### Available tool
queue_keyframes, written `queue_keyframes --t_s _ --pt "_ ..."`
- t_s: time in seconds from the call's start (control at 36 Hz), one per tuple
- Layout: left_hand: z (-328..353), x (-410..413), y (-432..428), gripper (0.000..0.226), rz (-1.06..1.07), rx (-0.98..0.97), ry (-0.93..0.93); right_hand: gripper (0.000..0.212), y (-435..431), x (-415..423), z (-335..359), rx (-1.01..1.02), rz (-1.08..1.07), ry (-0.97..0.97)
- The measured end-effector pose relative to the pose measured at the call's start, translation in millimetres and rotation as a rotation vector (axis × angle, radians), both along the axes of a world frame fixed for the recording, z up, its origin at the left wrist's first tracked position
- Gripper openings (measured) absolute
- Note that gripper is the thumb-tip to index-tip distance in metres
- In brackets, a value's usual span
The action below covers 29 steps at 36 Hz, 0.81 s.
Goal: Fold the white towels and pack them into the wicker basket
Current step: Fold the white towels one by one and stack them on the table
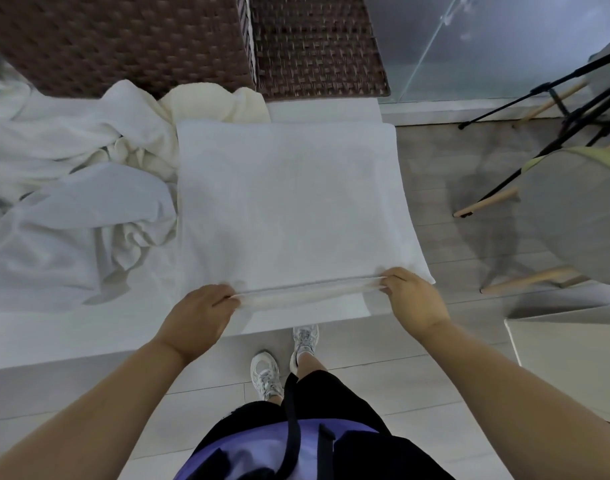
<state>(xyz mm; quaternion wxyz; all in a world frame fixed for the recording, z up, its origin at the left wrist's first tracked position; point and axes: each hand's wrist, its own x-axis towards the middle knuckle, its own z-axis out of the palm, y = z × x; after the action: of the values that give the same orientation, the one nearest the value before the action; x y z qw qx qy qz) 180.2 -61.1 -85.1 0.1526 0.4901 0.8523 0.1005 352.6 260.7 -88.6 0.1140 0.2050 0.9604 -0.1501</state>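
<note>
Here, both hands are gripping the near edge of a white towel (286,202). The left hand (201,311) is curling its fingers over the left end of that edge, and the right hand (412,299) is pinching the right end, so the hem is stretching taut between them, raised slightly above the layer beneath. The rest of the towel is lying flat and smooth on a white surface (71,334), reaching away from the person, with its far edge near the wicker basket (123,39). The brown woven basket is standing at the far side of the surface. A cream towel (213,102) is bunching up between the flat towel and the basket. To the left, a heap of crumpled white towels (71,188) is sprawling across the surface, touching the flat towel's left edge. On the floor at the right, a grey chair (580,216) with wooden legs is standing beside a black tripod (573,109). Below, the person's white sneakers (267,375) are resting on pale floor tiles.
</note>
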Motion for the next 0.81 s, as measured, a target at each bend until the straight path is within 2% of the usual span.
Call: queue_keyframes --t_s 0.08,0.14,0.31,0.56,0.67,0.75,0.81 --pt "16.6 -2.5 6.9 0.017 0.171 -0.007 -0.083 0.024 4.6 -8.7 10.8 0.009 0.018 -0.059" --pt "28.8 -12.4 13.5 0.02 0.243 -0.068 -0.115 0.026 10.6 -17.6 21.5 0.029 0.032 -0.07" --pt "80.0 -70.5 36.0 0.023 0.224 0.006 -0.022 0.021 36.2 -65.2 84.7 0.069 0.014 0.03" --pt "222.5 -143.5 68.4 0.021 0.183 0.17 0.197 0.02 70.7 -127.0 231.9 0.171 0.052 0.258" --pt "281.7 -157.4 71.3 0.018 0.21 0.238 0.173 0.02 73.4 -135.4 296.7 0.136 0.011 0.286" --pt "318.8 -161.2 73.4 0.006 0.181 0.188 0.134 0.005 73.3 -134.4 338.7 0.066 0.011 0.242" --pt "340.8 -162.0 74.3 0.007 0.137 0.129 0.069 0.016 71.8 -131.8 362.3 0.02 0.035 0.195"
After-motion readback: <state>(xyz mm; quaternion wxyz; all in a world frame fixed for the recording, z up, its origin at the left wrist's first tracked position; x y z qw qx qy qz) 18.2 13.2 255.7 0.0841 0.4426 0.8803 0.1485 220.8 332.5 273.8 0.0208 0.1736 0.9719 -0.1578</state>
